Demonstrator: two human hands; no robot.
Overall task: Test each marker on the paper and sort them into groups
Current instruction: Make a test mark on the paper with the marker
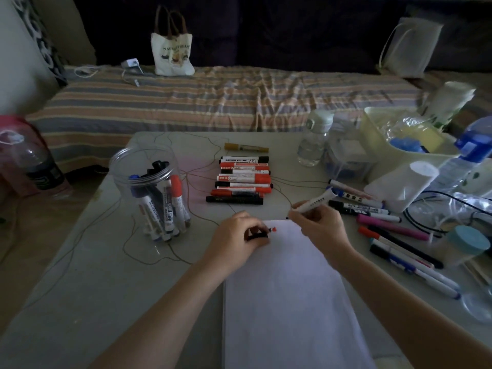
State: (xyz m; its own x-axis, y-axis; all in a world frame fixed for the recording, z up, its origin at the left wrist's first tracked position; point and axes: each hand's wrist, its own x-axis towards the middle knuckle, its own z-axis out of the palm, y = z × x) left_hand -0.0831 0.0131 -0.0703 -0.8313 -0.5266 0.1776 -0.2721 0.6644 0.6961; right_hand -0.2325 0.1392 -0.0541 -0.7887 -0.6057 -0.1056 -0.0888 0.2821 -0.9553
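A white marker [315, 201] is being gripped in the curled fingers of the right hand [319, 225], its dark tip being lowered toward the top right corner of the paper [287, 294], presumably so that a test stroke can be made. A black cap [257, 235] is being pinched in the curled fingers of the left hand [237, 235], which is also being rested on the paper's top left corner, probably to keep the sheet from sliding. A small red mark [273, 229] is being shown just beside that hand. Beyond the paper, a row of markers [241, 179] is being kept side by side, apparently as one sorted group; a second group of markers [394, 230] is being laid out loosely to the right. Markers judged still untested are being stored upright in a clear jar [151, 193] on the left of the table [106, 262]. Bottles [314, 139] and a pale basket [386, 139] are being left at the far right.
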